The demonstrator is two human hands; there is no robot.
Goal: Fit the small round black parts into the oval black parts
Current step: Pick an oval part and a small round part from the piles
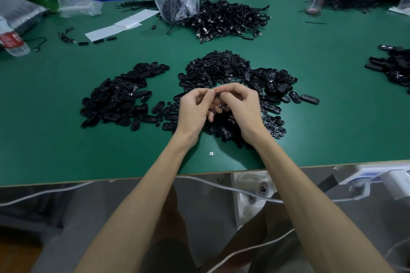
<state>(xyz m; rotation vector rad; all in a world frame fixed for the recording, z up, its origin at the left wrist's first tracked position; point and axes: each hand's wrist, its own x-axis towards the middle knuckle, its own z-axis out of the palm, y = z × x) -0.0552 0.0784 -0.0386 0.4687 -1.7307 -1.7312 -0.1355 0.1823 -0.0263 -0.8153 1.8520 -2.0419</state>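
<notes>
Over a green table [66, 139] heaped with black parts [217, 66], left hand [195, 106] and right hand [239, 104] pinch one.

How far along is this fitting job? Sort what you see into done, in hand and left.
Done: perhaps the left oval pile, though fitted inserts cannot be made out. In hand: the left hand and right hand pinch a black piece between their fingers. Left: the big round-part heap and the right oval pile.
</notes>
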